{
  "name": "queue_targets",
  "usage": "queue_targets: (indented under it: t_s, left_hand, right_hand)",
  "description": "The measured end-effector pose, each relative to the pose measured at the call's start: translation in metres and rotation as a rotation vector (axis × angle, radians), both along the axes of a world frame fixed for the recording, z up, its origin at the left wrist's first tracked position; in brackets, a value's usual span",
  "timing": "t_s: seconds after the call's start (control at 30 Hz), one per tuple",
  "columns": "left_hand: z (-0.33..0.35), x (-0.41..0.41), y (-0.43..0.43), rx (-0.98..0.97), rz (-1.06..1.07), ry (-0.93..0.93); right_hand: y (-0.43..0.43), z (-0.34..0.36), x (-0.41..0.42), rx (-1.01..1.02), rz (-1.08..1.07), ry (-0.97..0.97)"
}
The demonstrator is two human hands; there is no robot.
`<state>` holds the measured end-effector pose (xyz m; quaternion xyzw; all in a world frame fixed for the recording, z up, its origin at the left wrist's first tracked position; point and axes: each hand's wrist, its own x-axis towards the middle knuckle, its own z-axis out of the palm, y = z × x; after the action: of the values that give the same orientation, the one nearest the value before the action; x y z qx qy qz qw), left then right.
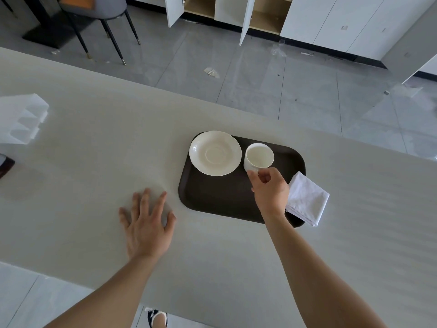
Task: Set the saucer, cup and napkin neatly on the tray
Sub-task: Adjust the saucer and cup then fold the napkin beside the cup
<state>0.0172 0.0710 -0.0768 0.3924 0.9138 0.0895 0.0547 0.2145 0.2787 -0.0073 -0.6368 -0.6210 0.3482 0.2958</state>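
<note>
Cup (258, 157) was the main thing here, sitting upright on the dark tray (220, 197) just right of the saucer (215, 153), nearly touching it. The right hand (269, 188) had its fingers pinched at the near side of the cup, probably on the handle, though the hand hid that bit so I couldn't say for sure. It looked like glazed ceramic, so I'd guess stiff, a bit slick and chippy if it knocked the saucer; the handle seemed the safest spot to hold. The saucer hung slightly over the tray's far left corner and would want lifting by its rim. The napkin (307, 200) was folded, soft and light, lying half off the tray's right edge. The left hand (147, 223) lay flat on the table (94, 138), fingers spread, holding nothing.
</note>
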Motion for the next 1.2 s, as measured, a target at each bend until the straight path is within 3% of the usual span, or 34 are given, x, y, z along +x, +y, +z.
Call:
queue_targets:
  t_s: [0.93,1.2]
  left_hand:
    - [0.001,0.001,0.0,0.012,-0.004,-0.006]
    - [0.004,0.002,-0.001,0.004,0.006,-0.014]
  right_hand:
    - [0.002,0.004,0.011,-0.047,0.013,0.032]
    - [0.01,0.014,0.078,-0.023,-0.077,-0.015]
